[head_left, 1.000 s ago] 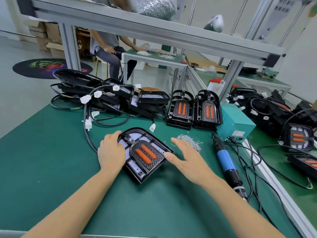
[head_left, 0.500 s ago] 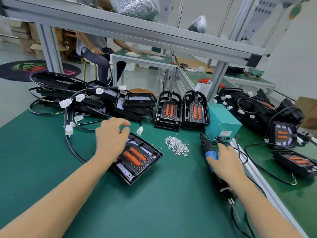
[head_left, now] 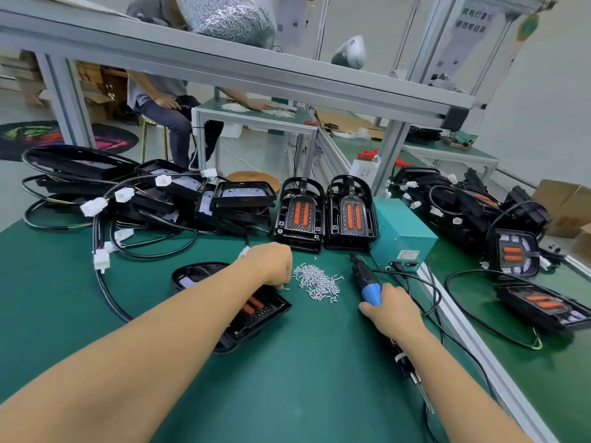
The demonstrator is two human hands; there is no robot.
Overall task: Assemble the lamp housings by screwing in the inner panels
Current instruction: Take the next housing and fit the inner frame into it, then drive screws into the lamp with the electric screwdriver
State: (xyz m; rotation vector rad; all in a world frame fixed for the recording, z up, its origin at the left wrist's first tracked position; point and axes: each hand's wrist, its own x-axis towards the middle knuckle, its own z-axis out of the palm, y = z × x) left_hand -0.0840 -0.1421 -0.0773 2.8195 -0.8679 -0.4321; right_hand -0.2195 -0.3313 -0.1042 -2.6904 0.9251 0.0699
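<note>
The lamp housing (head_left: 252, 311) with its orange-lensed inner panel lay on the green desk (head_left: 303, 378), partly under the left forearm. A second earlier both hands had been at it; now the left hand (head_left: 271, 262) had reached to the screw pile (head_left: 318, 284), fingers curled down, whether pinching a screw I cannot tell, while the right hand (head_left: 391, 310) gripped the blue electric screwdriver (head_left: 367, 282), so fastening looked about to begin. The hanging sign (head_left: 473, 19) bore Chinese characters too blurred to read.
</note>
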